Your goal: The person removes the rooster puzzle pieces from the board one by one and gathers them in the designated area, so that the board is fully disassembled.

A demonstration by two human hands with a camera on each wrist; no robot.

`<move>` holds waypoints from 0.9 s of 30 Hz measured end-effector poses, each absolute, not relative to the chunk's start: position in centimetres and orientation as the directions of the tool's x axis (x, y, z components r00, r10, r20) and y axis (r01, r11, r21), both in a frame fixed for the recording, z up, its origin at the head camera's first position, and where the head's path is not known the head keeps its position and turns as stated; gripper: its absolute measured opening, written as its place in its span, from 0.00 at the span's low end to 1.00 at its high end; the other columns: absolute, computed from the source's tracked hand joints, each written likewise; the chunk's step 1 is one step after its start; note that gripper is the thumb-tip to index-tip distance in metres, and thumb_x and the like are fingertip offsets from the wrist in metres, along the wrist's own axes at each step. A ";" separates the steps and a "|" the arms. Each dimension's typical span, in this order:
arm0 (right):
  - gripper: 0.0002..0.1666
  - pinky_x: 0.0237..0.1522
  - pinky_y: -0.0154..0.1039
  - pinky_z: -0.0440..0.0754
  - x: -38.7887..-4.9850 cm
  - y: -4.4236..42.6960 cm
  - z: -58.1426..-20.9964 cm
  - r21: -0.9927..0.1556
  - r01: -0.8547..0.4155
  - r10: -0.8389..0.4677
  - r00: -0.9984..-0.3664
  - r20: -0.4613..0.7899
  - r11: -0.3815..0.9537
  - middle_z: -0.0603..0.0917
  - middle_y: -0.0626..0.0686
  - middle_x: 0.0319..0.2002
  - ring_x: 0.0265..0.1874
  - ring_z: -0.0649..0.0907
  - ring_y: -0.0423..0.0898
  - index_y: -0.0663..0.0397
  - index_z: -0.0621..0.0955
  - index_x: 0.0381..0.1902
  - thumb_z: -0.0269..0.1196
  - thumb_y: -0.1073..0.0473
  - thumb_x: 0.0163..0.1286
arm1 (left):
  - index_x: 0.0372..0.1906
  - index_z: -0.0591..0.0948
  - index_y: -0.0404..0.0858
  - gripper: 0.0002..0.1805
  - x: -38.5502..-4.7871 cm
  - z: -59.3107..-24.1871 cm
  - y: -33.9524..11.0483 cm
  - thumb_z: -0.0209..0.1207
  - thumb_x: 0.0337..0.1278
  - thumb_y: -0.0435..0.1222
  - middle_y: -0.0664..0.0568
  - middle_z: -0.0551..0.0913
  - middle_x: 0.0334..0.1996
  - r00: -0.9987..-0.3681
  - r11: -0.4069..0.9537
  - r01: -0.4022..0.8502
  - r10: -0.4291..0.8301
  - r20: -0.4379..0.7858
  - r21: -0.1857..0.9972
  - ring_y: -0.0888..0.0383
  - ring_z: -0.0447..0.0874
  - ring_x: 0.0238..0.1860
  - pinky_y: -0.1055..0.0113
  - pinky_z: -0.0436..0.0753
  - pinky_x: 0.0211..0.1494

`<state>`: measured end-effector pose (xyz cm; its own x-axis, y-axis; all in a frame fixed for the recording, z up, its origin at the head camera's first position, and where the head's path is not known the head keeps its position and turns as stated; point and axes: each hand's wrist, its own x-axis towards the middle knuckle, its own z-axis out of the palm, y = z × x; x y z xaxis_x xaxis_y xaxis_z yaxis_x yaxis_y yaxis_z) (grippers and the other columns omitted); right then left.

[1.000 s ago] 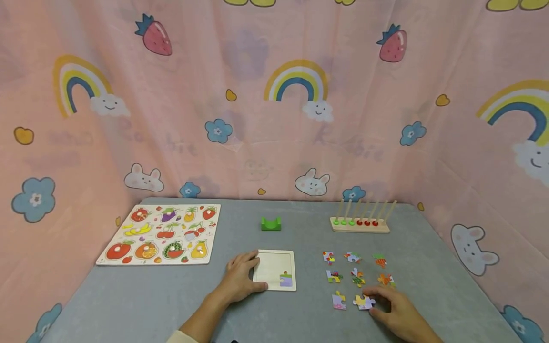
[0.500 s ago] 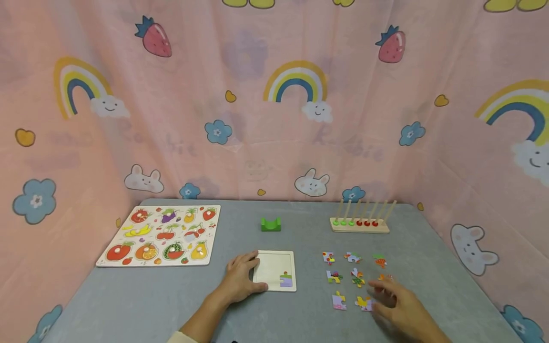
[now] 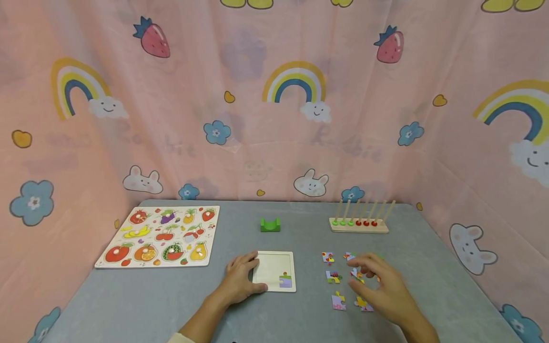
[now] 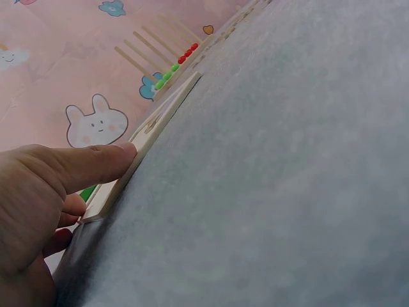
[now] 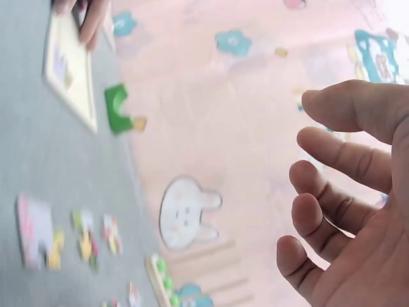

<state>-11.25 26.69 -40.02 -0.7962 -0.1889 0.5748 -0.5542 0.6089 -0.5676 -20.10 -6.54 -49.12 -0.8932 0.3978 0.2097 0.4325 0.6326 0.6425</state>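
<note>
My left hand (image 3: 241,278) holds the left side of a pale wooden puzzle tray (image 3: 271,260). In the left wrist view, the thumb (image 4: 105,165) lies along the tray's near edge (image 4: 153,139). One purple and green jigsaw piece (image 3: 285,280) sits in the tray's lower right corner. My right hand (image 3: 383,286) hovers over the loose jigsaw pieces to the right, hiding some of them. Nothing is between its loosely bent, spread fingers in the right wrist view. A purple-and-yellow piece (image 3: 338,301) and a yellow-and-purple piece (image 3: 363,303) lie near it.
A fruit puzzle board (image 3: 160,261) lies at the left. Toward the back are a green notched block (image 3: 270,226) and a wooden peg rack (image 3: 359,228) with green and red beads. A pink patterned curtain (image 3: 257,157) borders the grey table (image 3: 171,295).
My right hand has left the yellow-and-purple piece near the front, lifted and moved up and left over the other pieces. The left hand stays on the tray.
</note>
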 end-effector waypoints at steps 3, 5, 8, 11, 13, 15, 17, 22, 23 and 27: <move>0.22 0.37 0.32 0.72 -11.8 25.3 -39.7 -0.582 -0.585 -0.203 -0.782 0.589 0.564 0.80 0.43 0.40 0.34 0.74 0.41 0.47 0.83 0.45 0.73 0.69 0.52 | 0.57 0.77 0.26 0.39 -20.1 -49.1 -6.6 0.75 0.37 0.43 0.40 0.70 0.64 -0.894 0.631 0.431 0.398 0.208 0.645 0.40 0.63 0.65 0.39 0.50 0.64; 0.22 0.36 0.33 0.72 -12.2 24.4 -39.7 -0.592 -0.602 -0.217 -0.776 0.593 0.536 0.80 0.44 0.40 0.34 0.74 0.41 0.48 0.83 0.45 0.72 0.70 0.53 | 0.57 0.77 0.26 0.39 -20.1 -49.1 -6.6 0.75 0.37 0.43 0.40 0.70 0.64 -0.893 0.634 0.431 0.399 0.206 0.642 0.40 0.63 0.65 0.39 0.51 0.64; 0.22 0.35 0.35 0.72 -12.7 23.1 -39.9 -0.612 -0.596 -0.219 -0.786 0.578 0.520 0.79 0.42 0.40 0.33 0.73 0.41 0.46 0.83 0.46 0.72 0.69 0.53 | 0.57 0.77 0.27 0.39 -20.1 -49.1 -6.6 0.75 0.38 0.43 0.40 0.70 0.64 -0.894 0.632 0.429 0.401 0.201 0.645 0.40 0.63 0.65 0.38 0.51 0.63; 0.21 0.34 0.36 0.73 -13.2 21.9 -40.0 -0.623 -0.580 -0.214 -0.798 0.563 0.525 0.79 0.40 0.39 0.33 0.74 0.40 0.46 0.83 0.46 0.72 0.67 0.54 | 0.57 0.77 0.27 0.39 -20.1 -49.1 -6.6 0.75 0.38 0.43 0.40 0.69 0.65 -0.895 0.629 0.425 0.401 0.197 0.651 0.40 0.63 0.65 0.38 0.51 0.63; 0.20 0.34 0.37 0.74 -13.6 21.2 -40.1 -0.637 -0.572 -0.212 -0.806 0.552 0.517 0.79 0.40 0.40 0.33 0.74 0.41 0.47 0.83 0.46 0.72 0.66 0.54 | 0.57 0.77 0.27 0.39 -20.1 -49.0 -6.7 0.75 0.38 0.43 0.40 0.69 0.65 -0.895 0.626 0.425 0.401 0.197 0.654 0.40 0.62 0.65 0.38 0.51 0.63; 0.20 0.35 0.39 0.74 -13.9 20.4 -40.2 -0.657 -0.568 -0.217 -0.813 0.540 0.495 0.79 0.41 0.40 0.34 0.74 0.41 0.48 0.83 0.47 0.72 0.65 0.55 | 0.57 0.77 0.27 0.39 -20.1 -49.0 -6.7 0.75 0.38 0.43 0.40 0.69 0.64 -0.895 0.627 0.425 0.401 0.197 0.653 0.40 0.62 0.65 0.38 0.51 0.63; 0.20 0.36 0.40 0.74 -14.3 19.6 -40.4 -0.681 -0.560 -0.223 -0.823 0.523 0.471 0.78 0.42 0.40 0.34 0.73 0.42 0.48 0.83 0.48 0.72 0.64 0.56 | 0.57 0.77 0.27 0.39 -20.1 -49.1 -6.7 0.75 0.38 0.42 0.40 0.70 0.64 -0.895 0.629 0.425 0.400 0.198 0.651 0.40 0.62 0.65 0.38 0.51 0.63; 0.23 0.36 0.41 0.74 -15.5 17.9 -41.7 -0.706 -0.550 -0.221 -0.832 0.509 0.445 0.77 0.43 0.39 0.35 0.73 0.42 0.52 0.82 0.52 0.71 0.64 0.57 | 0.57 0.77 0.27 0.39 -20.2 -49.1 -6.7 0.75 0.38 0.43 0.40 0.70 0.64 -0.897 0.634 0.423 0.397 0.197 0.647 0.40 0.62 0.65 0.38 0.51 0.63; 0.24 0.36 0.42 0.74 -15.7 17.6 -42.0 -0.718 -0.540 -0.214 -0.839 0.500 0.439 0.77 0.43 0.39 0.35 0.73 0.43 0.53 0.82 0.53 0.71 0.64 0.57 | 0.57 0.77 0.27 0.39 -20.2 -49.0 -6.7 0.75 0.38 0.43 0.40 0.70 0.64 -0.897 0.634 0.422 0.396 0.196 0.648 0.40 0.63 0.65 0.38 0.51 0.63; 0.26 0.38 0.42 0.74 -16.5 16.4 -43.6 -0.757 -0.483 -0.179 -0.873 0.453 0.441 0.77 0.44 0.40 0.36 0.74 0.51 0.55 0.81 0.55 0.71 0.64 0.56 | 0.57 0.77 0.27 0.39 -20.2 -49.1 -6.6 0.75 0.38 0.44 0.40 0.70 0.64 -0.897 0.636 0.421 0.398 0.193 0.647 0.40 0.63 0.65 0.38 0.51 0.63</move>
